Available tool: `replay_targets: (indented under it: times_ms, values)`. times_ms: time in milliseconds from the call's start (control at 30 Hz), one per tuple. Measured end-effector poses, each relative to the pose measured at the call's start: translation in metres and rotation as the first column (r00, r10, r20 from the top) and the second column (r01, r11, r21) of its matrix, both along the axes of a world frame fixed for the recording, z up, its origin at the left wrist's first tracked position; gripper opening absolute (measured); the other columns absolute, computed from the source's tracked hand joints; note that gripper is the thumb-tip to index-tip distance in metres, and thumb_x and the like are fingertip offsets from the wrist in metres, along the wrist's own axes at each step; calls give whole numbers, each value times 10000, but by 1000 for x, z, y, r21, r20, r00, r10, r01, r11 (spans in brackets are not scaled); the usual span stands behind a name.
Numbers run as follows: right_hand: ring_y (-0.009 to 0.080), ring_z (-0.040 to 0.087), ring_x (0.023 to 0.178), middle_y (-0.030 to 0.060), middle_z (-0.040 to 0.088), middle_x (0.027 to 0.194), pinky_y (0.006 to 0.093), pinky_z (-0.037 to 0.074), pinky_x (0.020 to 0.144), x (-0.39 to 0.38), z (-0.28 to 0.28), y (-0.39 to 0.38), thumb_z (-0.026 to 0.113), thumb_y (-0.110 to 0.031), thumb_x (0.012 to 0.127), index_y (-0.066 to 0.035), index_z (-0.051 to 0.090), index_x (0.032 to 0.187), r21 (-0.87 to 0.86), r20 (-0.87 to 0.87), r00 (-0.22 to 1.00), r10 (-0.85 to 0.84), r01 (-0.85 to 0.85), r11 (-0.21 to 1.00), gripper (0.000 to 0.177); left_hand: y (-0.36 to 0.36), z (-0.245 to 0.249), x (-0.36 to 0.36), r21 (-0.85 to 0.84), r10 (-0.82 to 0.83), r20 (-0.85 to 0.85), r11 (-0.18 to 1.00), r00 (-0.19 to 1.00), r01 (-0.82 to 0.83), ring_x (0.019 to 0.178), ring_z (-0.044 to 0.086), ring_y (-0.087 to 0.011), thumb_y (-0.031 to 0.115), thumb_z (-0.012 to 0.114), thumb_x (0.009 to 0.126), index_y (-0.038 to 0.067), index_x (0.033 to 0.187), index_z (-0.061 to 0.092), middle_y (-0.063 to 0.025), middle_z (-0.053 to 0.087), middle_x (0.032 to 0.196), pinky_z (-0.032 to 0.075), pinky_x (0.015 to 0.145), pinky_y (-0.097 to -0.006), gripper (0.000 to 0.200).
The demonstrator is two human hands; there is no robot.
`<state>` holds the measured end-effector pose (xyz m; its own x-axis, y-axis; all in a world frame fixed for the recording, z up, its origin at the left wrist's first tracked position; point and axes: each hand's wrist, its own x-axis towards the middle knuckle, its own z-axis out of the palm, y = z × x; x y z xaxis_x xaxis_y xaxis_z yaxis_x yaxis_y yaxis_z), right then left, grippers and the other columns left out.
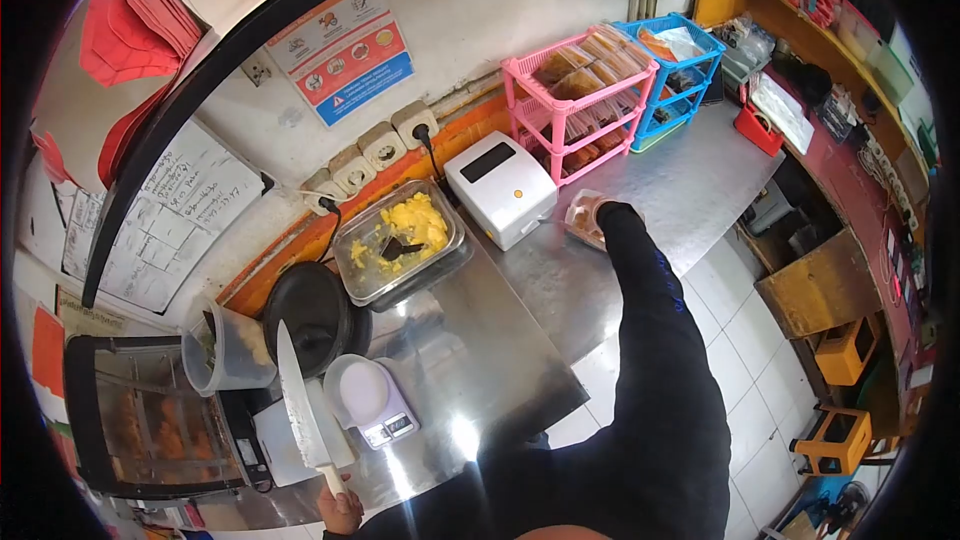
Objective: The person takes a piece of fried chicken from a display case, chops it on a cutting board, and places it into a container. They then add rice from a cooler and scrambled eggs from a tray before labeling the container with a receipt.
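Observation:
My left hand (341, 511) is closed around the pale handle of a large kitchen knife (297, 403), its long blade pointing up past a white cutting board (288, 439). Just right of the board is a lilac digital kitchen scale (388, 427) with a round bowl (357, 390) on it. My right arm stretches across the steel counter. At its end, my right hand (600, 212) is at a clear plastic container (580, 223) with brownish contents. The sleeve and container hide most of its fingers, so its grip cannot be made out.
A glass tray (352, 285) with yellow food and a dark scoop stands near a black stone mortar (318, 315). A white box-shaped machine (500, 185), a pink tiered rack (585, 105) and a blue rack (680, 70) line the wall. A glass display case (150, 415) stands left.

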<state>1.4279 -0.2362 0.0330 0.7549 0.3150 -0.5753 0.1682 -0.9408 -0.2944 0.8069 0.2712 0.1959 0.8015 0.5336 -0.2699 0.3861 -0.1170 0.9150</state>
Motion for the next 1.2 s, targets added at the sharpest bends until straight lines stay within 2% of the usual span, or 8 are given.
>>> replay_targets:
  times_ms: [300,467,667,700,733,800,967,1200]
  values:
    - [270,599,954,143,629,1004,373,448,837,10,15,-15,556,-491,731,-65,611,1070,-231,282,959,-11,79,970,548,-13,15,25,-61,-63,41,996,997,65,376,435,-103,598,561,756,-33,1042,507,-18,452,498,359,347,-230,694]
    - [272,509,1080,138,572,1119,359,352,946,15,10,-15,466,-389,824,-72,576,1126,-216,452,889,67,36,976,451,-4,15,24,90,-76,-18,993,997,77,398,467,-103,246,440,823,-30,960,523,-20,477,509,374,361,-243,320]
    - [302,452,1130,116,504,1217,390,358,953,-3,67,-2,657,-141,719,-81,462,1243,-40,935,313,165,-370,928,562,16,18,2,335,-18,-125,940,992,59,740,590,-232,212,599,701,6,977,584,-150,606,779,463,674,-359,344]
    - [275,447,1149,113,489,1239,383,348,965,-53,108,45,608,-207,774,-91,412,1283,613,535,796,-284,-134,779,557,17,28,1,156,10,-175,988,984,17,744,575,-216,224,619,712,17,987,590,-147,607,814,455,692,-347,346]
    - [247,442,1167,110,473,1261,377,338,978,-110,158,101,558,-273,830,-102,363,1323,926,-145,770,-621,326,188,557,22,15,-8,173,2,-87,985,996,13,743,560,-195,230,642,718,22,994,593,-121,608,825,451,704,-325,349]
    - [199,455,1156,89,474,1268,351,330,973,-180,166,161,480,-322,878,-70,383,1309,961,-221,847,-484,275,43,508,36,6,-21,37,-24,30,999,999,22,756,555,-168,254,680,729,24,994,598,-86,609,829,450,711,-310,361]
    - [188,514,1074,82,542,1176,333,441,838,-372,161,328,463,-381,886,-62,476,1232,876,-166,978,-125,205,436,471,69,-14,-55,-445,0,245,888,970,113,547,464,-46,352,732,709,35,1081,546,31,509,694,376,478,-189,523]
    - [183,549,968,117,574,1049,314,446,820,-566,134,511,414,-289,934,-10,415,1215,917,63,960,273,-164,364,396,110,-42,-86,-393,-60,386,892,921,223,498,472,-61,433,603,813,23,970,541,8,503,629,377,428,-209,443]
